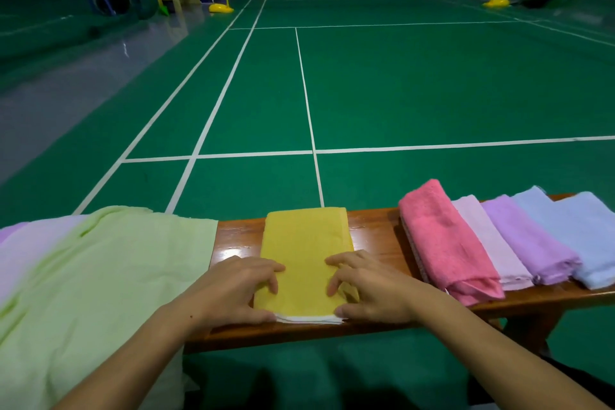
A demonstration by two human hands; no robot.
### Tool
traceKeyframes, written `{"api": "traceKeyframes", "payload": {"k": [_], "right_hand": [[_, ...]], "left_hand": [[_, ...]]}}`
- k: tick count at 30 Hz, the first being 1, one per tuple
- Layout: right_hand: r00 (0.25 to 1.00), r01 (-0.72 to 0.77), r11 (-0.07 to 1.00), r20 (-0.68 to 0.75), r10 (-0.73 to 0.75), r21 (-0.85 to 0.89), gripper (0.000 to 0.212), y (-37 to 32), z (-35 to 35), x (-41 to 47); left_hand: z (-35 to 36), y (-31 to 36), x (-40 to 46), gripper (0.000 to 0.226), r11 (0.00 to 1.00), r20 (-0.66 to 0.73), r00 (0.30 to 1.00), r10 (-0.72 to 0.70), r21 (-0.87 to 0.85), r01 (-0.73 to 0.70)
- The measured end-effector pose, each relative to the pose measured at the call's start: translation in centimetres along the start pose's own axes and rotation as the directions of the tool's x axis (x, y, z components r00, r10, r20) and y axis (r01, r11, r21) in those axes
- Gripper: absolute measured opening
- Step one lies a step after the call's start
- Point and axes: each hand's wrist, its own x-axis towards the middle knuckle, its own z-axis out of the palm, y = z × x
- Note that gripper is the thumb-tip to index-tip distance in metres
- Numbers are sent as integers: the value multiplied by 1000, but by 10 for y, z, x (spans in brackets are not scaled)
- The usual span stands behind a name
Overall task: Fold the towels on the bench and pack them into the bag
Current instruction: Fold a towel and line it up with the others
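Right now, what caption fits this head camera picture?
Both hands, left and right, grip the yellow towel on the bench.

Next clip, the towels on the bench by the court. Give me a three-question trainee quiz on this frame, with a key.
1. True or false: both hands are on the yellow towel.
2. Which folded towel lies nearest the right hand? A pink B blue C purple
3. What lies spread out beside the left hand?

Key: 1 true. 2 A, the pink towel. 3 The light green towel, draped unfolded over the bench.
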Motion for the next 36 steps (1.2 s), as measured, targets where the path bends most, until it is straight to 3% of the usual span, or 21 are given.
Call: {"api": "traceKeyframes", "payload": {"k": [4,8,13,17,21,25,28,31,36], "right_hand": [[998,50,995,31,-48,-90,52,1,4,-1],[991,51,976,-108,-75,-210,45,2,13,2],[968,37,965,-233,-99,-259,33,3,19,8],[970,31,995,-235,-53,-96,34,-1,13,12],[981,-56,985,-177,85,164,35,-15,-7,7],[988,-71,940,-105,112,333,32,-16,-16,-1],[989,-108,857,-30,142,503,33,-19,-21,-2],[985,-161,702,74,153,694,25,-12,-21,-2],[951,-244,305,167,259,920,21,-1,-18,0]], "left_hand": [[1,2,1,38,1000,-42,999,-8,10,9],[5,1,3,22,999,-88,995,-36,9,37],[6,-3,5,25,972,-100,986,-134,-208,111],[-2,-5,7,14,890,-117,982,-147,-448,80],[-14,1,3,11,734,-59,988,-145,-676,67],[-20,4,-5,13,675,60,994,-94,-730,108],[-23,7,-8,12,628,102,992,-80,-768,130],[-27,12,-11,15,589,51,992,-115,-801,110],[-28,21,-8,51,376,63,985,-160,-919,119]]}}
